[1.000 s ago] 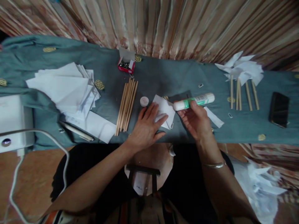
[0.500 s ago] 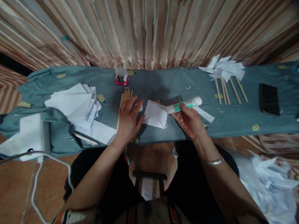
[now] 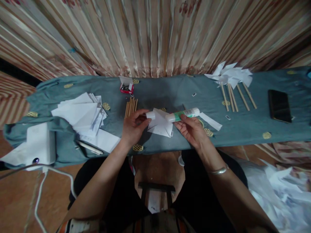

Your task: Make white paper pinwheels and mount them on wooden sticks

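Observation:
My right hand (image 3: 191,129) is closed around a green and white glue stick (image 3: 184,114), held nearly level with its left end over a sheet of paper. Between the thumb and fingers of my left hand (image 3: 135,127) is a small white cap (image 3: 150,115), facing the glue stick with a gap between them. Below both lies a white paper square (image 3: 160,126) with diagonal lines on it. Close behind my left hand rest several wooden sticks (image 3: 131,106), side by side, their near ends hidden by the hand.
A stack of white paper (image 3: 80,111), a pen (image 3: 90,148) and a white box with cables (image 3: 41,144) are at left. A red box of small metal pieces (image 3: 126,87) stands behind. Paper pinwheels on sticks (image 3: 233,77), a paper strip (image 3: 211,121) and a phone (image 3: 279,105) lie right.
My left hand, earlier with spread fingers beside the small cap on the table, has picked the cap up. The glue stick has moved slightly left, and the view has shifted a little.

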A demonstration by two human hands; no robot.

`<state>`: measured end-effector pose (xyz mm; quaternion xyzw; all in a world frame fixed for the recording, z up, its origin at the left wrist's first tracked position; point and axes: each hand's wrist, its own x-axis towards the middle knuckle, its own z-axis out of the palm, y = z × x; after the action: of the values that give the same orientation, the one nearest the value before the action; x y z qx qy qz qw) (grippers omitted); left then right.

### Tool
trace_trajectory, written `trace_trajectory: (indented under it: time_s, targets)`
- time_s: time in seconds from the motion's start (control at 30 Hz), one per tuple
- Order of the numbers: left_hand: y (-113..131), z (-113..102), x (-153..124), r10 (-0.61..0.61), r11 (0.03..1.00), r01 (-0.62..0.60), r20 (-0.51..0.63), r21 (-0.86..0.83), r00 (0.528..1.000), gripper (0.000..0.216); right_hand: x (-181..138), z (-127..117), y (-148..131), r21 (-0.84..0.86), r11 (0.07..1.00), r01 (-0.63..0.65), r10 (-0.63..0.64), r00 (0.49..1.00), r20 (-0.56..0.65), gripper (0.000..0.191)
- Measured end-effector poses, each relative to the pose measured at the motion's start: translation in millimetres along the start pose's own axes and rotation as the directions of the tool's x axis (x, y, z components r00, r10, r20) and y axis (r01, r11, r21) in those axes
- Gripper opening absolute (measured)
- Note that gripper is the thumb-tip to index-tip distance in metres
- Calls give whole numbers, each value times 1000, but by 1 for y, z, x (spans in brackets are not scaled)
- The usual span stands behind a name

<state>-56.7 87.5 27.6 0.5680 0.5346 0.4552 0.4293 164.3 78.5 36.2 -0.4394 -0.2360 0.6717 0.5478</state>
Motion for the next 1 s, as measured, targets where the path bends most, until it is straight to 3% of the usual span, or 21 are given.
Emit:
trace_trajectory:
  time_s: [0.1, 0.23, 0.77, 1.0]
  targets:
    - [1, 8, -7, -121, 960, 131, 56, -247, 991, 40, 1, 1, 4, 45, 999, 3, -4, 1000, 16, 21]
    - [2, 16, -10, -182, 924, 201, 88, -325, 979, 41, 1, 6, 4, 69, 998, -3, 2, 1000, 14, 22]
    - [8, 18, -13, -163, 929, 191, 112, -317, 980, 38, 0, 6, 5, -15, 1000, -11, 12, 998, 54, 25]
    - [9, 18, -18, -50, 977, 64, 76, -204, 996, 33, 0, 11, 8, -70, 997, -22, 23, 1000, 20, 31]
